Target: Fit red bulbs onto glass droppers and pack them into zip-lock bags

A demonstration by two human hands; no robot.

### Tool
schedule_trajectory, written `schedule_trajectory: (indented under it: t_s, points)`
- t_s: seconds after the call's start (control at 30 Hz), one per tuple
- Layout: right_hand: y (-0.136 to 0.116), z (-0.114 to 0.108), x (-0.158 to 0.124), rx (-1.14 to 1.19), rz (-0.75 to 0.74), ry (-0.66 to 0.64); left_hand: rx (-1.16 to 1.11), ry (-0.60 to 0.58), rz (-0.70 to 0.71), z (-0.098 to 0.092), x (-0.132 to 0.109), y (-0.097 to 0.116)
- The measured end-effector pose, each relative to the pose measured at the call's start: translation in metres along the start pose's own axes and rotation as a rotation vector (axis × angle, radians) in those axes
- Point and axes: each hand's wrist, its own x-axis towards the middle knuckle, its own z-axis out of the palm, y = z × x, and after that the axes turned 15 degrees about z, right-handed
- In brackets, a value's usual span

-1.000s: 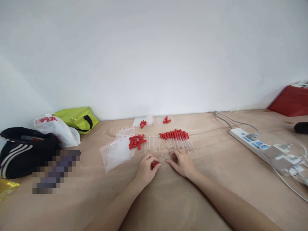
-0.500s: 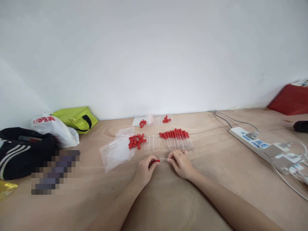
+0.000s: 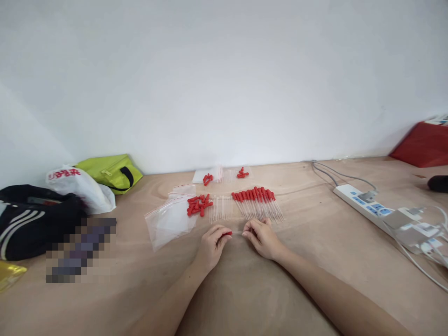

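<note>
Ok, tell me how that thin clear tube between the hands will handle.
The thin clear tube looks very slender, so probably light and apt to snap if bent. Round, it would likely roll on the wooden table. The small red bulb at the left hand probably gives surer grip.

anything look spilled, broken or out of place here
Nothing spilled or broken. The loose red bulbs lie in a jumbled heap by the clear bag, unlike the neat row of droppers. The left hand pinches a red bulb, the right hand a glass tube.
</note>
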Motion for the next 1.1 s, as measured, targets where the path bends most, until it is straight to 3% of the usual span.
schedule_trajectory:
  t_s: [0.27,0.43,1.1]
  points:
    - [0.003,-0.004,0.003,-0.036,-0.079,-0.025,-0.069,-0.102,0.023,0.0,-0.004,0.0]
    - [0.002,-0.009,0.001,-0.097,-0.083,-0.037,0.059,-0.168,0.093,0.001,-0.006,0.001]
    - [-0.005,0.006,-0.008,-0.19,-0.19,0.092,0.207,-0.192,0.272,0.001,-0.006,0.008]
